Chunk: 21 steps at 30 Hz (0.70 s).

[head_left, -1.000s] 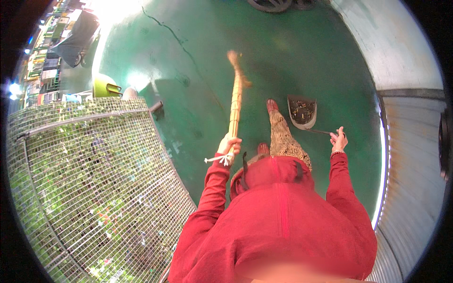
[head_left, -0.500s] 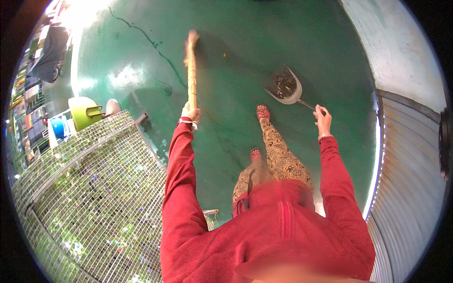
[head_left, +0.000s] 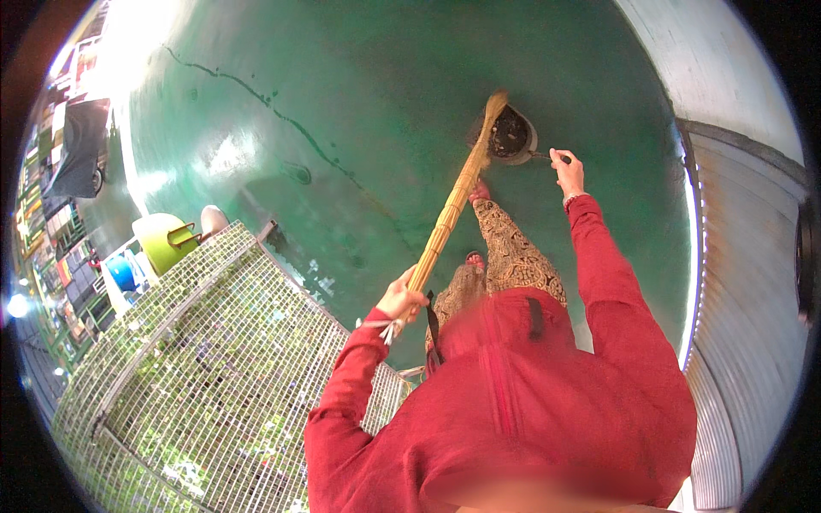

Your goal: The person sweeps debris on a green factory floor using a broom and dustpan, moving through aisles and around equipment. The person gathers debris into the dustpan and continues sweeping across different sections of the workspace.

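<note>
Left hand (head_left: 400, 299): closed around the near end of a straw broom (head_left: 453, 205), which slants away over the green floor (head_left: 342, 103), its tip touching the dustpan (head_left: 511, 135)
Right hand (head_left: 568, 171): arm stretched out, clamped on the dustpan's thin handle; pan rests on the floor, dark dirt inside
Left of the person: wire mesh cage (head_left: 197, 359), green bucket (head_left: 164, 241)

Rows of small, brightly coloured packages (head_left: 51, 231) line shelves along the far left edge of the frame, from upper left to mid-left, in reds, yellows, greens and blues, too small and bent by the lens to tell apart. No signs, loose labels or screens show anywhere else in the frame.
</note>
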{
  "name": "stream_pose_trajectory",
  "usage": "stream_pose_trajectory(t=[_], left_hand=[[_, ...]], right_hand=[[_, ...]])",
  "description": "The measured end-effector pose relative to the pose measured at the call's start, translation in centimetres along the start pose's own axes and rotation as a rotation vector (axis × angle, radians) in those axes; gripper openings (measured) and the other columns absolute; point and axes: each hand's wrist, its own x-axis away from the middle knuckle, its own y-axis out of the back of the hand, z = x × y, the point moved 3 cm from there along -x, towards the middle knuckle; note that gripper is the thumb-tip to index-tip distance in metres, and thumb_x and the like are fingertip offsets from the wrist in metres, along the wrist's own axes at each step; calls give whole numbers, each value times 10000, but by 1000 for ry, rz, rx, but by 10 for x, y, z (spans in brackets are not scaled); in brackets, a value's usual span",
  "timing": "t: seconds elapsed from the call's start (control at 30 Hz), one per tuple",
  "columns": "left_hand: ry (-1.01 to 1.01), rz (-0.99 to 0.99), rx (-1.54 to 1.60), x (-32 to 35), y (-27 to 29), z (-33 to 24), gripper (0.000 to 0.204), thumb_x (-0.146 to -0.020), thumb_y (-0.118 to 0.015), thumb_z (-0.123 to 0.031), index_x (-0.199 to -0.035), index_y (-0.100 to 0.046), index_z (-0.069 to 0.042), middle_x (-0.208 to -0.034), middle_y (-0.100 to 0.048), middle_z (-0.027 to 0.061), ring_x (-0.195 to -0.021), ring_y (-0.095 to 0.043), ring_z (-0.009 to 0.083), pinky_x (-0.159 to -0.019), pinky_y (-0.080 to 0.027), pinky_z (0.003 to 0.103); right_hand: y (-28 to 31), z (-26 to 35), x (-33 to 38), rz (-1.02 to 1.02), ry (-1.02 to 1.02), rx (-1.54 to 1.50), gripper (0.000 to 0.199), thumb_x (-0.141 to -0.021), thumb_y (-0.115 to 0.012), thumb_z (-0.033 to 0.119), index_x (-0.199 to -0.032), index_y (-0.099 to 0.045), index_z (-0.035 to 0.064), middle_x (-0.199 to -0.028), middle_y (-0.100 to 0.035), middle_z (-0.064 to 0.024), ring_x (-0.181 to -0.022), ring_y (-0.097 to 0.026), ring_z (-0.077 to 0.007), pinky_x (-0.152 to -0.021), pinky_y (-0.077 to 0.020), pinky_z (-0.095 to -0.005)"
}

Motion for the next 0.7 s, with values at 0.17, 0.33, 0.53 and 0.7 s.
stream_pose_trajectory(t=[0.17,0.33,0.53,0.7], left_hand=[[11,-109,83,66,22,1,812,-613,-546,70,-1324,-228,-160,-578,-425,14,-381,-394,105,-327,-331,240],[-102,-332,14,65,58,-3,799,-624,-535,81,-1316,-241,-190,-558,-408,1,-386,-386,105,-333,-319,239],[-267,-370,99,21,129,-33,698,-612,-522,65,-1248,-313,-133,-546,-407,14,-383,-414,120,-324,-359,269],[-387,-544,-356,-89,185,-57,617,-608,-557,1,-1188,-383,-113,-610,-504,67,-471,-501,166,-421,-428,309]], right_hand=[[-11,-4,-10,-47,31,46,319,-734,-601,399,-834,-628,97,-715,-608,-102,-778,-582,-264,-704,-422,-339],[-17,18,7,-64,-83,-215,337,-720,-632,387,-848,-615,76,-688,-586,-54,-524,-505,-103,-448,-383,-245],[-20,59,18,-42,-142,-210,392,-741,-603,409,-937,-577,71,-824,-591,-68,-741,-571,-163,-581,-427,-305],[-65,82,27,78,-250,-180,419,-720,-599,481,-964,-532,146,-871,-557,-44,-812,-520,-142,-543,-388,-300]])
